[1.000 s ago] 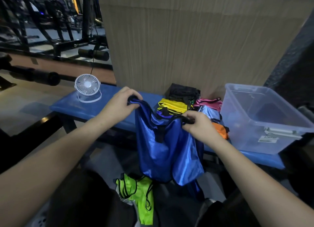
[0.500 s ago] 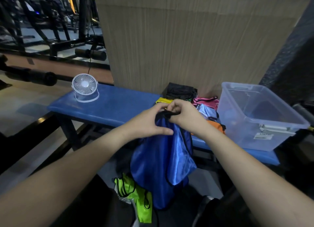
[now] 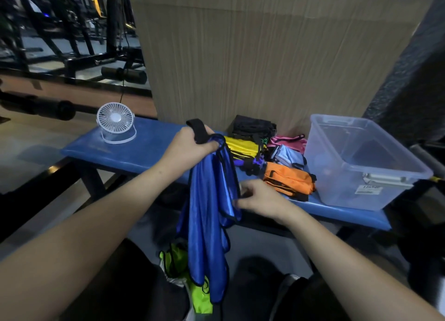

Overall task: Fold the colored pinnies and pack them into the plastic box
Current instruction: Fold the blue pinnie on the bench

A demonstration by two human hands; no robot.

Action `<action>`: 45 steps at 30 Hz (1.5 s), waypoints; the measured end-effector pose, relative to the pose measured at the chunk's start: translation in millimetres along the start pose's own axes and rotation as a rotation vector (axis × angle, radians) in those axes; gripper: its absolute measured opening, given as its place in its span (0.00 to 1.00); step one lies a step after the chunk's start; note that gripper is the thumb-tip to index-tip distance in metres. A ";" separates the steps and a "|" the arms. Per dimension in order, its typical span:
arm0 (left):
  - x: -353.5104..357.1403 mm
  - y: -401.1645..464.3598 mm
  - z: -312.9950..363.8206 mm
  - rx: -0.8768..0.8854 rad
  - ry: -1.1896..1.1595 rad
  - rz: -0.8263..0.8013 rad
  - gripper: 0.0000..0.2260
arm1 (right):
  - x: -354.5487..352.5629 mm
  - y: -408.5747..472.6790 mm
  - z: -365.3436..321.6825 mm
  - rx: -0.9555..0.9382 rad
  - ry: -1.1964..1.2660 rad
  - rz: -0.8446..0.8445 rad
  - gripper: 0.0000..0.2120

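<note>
A shiny blue pinny (image 3: 208, 224) with black trim hangs folded lengthwise in front of the bench. My left hand (image 3: 190, 147) grips its top, both black shoulder straps bunched in the fist. Lower down, my right hand (image 3: 258, 196) pinches the pinny's right edge. Folded pinnies lie in a pile on the bench: yellow (image 3: 242, 147), black (image 3: 254, 127), pink (image 3: 287, 141), light blue (image 3: 289, 156) and orange (image 3: 287, 180). The clear plastic box (image 3: 366, 174) stands at the bench's right end, open; no pinny shows inside it. A neon green pinny (image 3: 185, 272) lies on my lap.
A small white desk fan (image 3: 115, 123) stands on the left end of the blue padded bench (image 3: 134, 152). A wood-grain panel rises behind the bench. Black gym machine frames fill the far left. A dark textured pillar stands at the right.
The pinny, held spread between both hands a second ago, was brought together. My left hand now holds both straps alone, and my right hand has slid down to the pinny's side edge.
</note>
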State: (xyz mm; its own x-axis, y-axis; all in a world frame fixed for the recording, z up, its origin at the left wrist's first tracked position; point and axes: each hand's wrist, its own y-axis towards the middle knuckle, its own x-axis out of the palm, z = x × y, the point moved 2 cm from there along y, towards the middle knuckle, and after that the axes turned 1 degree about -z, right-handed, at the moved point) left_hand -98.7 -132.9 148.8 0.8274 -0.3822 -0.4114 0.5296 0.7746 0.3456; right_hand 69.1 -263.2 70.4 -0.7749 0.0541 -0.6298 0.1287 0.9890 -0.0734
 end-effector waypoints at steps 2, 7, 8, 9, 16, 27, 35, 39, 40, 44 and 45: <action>-8.4 2.4 0.7 -0.013 0.012 0.026 0.04 | 0.3 -1.3 5.6 0.032 -0.044 0.007 0.08; -32.1 5.1 -18.2 -0.075 0.135 0.101 0.04 | -28.4 1.2 3.6 0.026 0.132 0.311 0.11; -32.8 3.8 -23.1 -0.092 0.147 0.094 0.04 | -36.9 2.7 -0.3 0.004 0.201 0.386 0.11; -31.9 1.8 -27.9 -0.097 0.154 0.079 0.05 | -44.3 4.4 -6.4 -0.027 0.258 0.430 0.11; 5.4 -9.3 -17.7 -0.034 0.047 -0.139 0.14 | -59.7 23.6 -67.3 -0.269 0.058 0.349 0.13; 38.6 -21.9 10.2 0.000 0.114 -0.198 0.19 | -43.9 28.4 -86.3 -0.177 0.026 0.341 0.08; 23.4 -15.0 -0.3 -0.032 0.004 -0.228 0.10 | -55.5 11.9 -65.5 -0.223 -0.016 0.099 0.10; 20.7 -16.4 2.6 -0.022 -0.007 -0.337 0.06 | -55.3 12.1 -56.0 -0.186 -0.064 0.205 0.11; 20.6 -17.6 3.3 -0.021 -0.003 -0.350 0.04 | -55.0 11.9 -55.4 -0.187 -0.064 0.218 0.11; 20.4 -20.2 2.6 0.024 0.047 -0.307 0.03 | -50.7 13.1 -61.9 -0.216 -0.165 0.226 0.10; 20.1 -20.5 3.8 0.020 0.045 -0.292 0.04 | -49.9 12.8 -64.9 -0.223 -0.177 0.229 0.09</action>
State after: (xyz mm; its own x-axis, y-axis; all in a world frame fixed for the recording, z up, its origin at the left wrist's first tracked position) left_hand -92.2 -158.3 136.6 0.6304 -0.5646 -0.5327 0.7481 0.6250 0.2229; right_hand 69.2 -244.3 151.0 -0.6198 0.2723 -0.7360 0.1330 0.9608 0.2434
